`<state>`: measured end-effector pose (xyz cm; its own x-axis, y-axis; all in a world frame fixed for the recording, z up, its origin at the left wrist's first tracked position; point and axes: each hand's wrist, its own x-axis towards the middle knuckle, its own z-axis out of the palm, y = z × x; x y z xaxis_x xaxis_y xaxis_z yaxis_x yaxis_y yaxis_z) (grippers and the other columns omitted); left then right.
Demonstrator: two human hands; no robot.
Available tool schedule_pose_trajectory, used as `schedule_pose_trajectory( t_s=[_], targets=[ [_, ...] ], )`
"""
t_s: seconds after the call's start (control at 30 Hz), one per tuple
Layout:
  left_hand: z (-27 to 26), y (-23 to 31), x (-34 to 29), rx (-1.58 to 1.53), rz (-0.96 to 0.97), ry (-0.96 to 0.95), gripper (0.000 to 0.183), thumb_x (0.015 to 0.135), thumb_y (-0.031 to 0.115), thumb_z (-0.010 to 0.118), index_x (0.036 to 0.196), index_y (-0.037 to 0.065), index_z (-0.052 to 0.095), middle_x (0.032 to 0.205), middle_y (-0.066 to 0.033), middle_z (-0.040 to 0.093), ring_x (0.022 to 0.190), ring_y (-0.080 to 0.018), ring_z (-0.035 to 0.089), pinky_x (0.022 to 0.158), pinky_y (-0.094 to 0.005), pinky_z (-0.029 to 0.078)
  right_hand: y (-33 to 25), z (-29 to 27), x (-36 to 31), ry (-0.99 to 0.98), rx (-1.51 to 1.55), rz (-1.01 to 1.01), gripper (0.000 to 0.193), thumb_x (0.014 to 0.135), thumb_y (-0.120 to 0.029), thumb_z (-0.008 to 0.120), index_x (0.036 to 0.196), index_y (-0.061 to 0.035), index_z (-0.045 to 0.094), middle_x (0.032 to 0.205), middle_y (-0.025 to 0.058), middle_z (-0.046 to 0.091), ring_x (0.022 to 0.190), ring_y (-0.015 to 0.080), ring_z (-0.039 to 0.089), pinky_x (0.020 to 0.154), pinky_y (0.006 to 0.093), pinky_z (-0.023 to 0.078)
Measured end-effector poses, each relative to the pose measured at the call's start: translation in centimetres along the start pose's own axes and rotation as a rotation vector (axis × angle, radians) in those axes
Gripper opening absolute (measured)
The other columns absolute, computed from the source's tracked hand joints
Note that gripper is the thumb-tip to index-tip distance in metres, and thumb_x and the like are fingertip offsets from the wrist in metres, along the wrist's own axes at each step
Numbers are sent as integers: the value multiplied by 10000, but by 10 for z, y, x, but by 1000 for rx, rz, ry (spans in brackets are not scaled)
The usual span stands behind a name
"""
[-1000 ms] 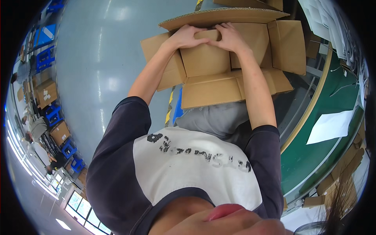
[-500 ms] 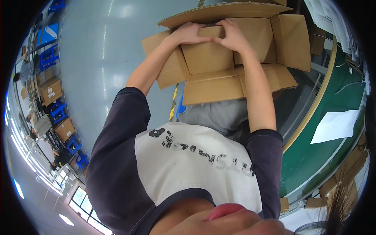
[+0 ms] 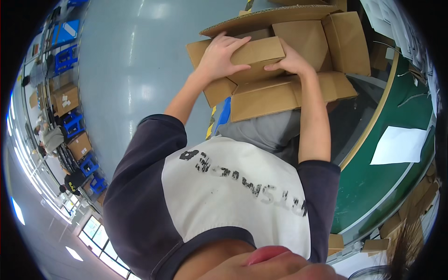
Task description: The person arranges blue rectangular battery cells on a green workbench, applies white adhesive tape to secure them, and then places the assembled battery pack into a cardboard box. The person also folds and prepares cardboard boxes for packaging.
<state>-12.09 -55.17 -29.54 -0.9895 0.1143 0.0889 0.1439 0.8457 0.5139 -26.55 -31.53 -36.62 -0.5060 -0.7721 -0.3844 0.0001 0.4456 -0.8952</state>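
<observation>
A small brown cardboard box (image 3: 259, 52) sits between my two hands, over the left part of a large open carton (image 3: 263, 105). My left hand (image 3: 223, 57) clasps the small box's left end, thumb along the near side and fingers over the top. At the opposite end, my right hand (image 3: 293, 59) grips the box, its thumb on the near face and its other fingers partly hidden behind the corner. The carton's flaps stand folded outward around the opening. Its inside right wall shows bare cardboard.
To the right is a green-topped table (image 3: 364, 186) with a pale edge, bearing a white sheet of paper (image 3: 400, 145). Blue stools (image 3: 65, 58) and more cartons (image 3: 65, 99) stand at the far left, across a grey floor. Something blue (image 3: 224, 111) shows beside the carton.
The small box has risen and tilted toward me, showing more of its top and near face. My hands have moved apart to its two ends. The view has shifted slightly.
</observation>
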Motion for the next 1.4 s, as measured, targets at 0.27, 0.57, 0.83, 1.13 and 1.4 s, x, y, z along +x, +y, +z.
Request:
schedule_pose_trajectory(
  t_s=[0.27, 0.57, 0.83, 1.13, 1.4],
  targets=[
    [38, 60, -155, -1091, -1101, 253, 605, 973, 128, 762, 1474, -55, 475, 1324, -183, 616, 1237, -332, 645, 991, -448, 572, -11, 45, -37, 324, -39, -87, 865, 643, -117, 987, 1397, -23, 575, 1291, 143, 713, 1222, 288, 665, 1053, 388, 516],
    [-5, -1, -91, -994, -910, 99, 329, 1097, 131, 560, 1312, -116, 585, 1192, -189, 720, 912, -328, 797, 791, -360, 665, -33, 49, -38, 537, -68, -66, 828, 574, -179, 1010, 1281, -9, 614, 1234, 185, 713, 1174, 367, 680, 1000, 438, 548],
    [-11, -36, -62, -986, -868, 265, 357, 1106, 213, 562, 1226, -111, 650, 1049, -194, 765, 851, -297, 797, 746, -339, 622, -29, 41, 0, 618, -102, -103, 829, 594, -261, 1024, 1257, 2, 600, 1218, 184, 706, 1137, 377, 685, 974, 450, 558],
    [30, -36, -86, -1203, -951, 527, 385, 1108, 278, 586, 1231, -82, 650, 1034, -194, 757, 810, -290, 785, 744, -339, 610, -51, 58, -21, 729, -228, -259, 836, 564, -236, 1036, 1248, -19, 607, 1158, 182, 711, 1088, 384, 698, 930, 446, 570],
    [-16, -4, -86, 8, -655, 680, 597, 911, 182, 803, 1420, 5, 546, 1337, -188, 655, 1285, -308, 623, 1053, -433, 516, -31, 23, -24, 509, -78, -74, 805, 628, -181, 1024, 1288, -33, 587, 1209, 156, 751, 1147, 287, 717, 980, 411, 570]
  ],
)
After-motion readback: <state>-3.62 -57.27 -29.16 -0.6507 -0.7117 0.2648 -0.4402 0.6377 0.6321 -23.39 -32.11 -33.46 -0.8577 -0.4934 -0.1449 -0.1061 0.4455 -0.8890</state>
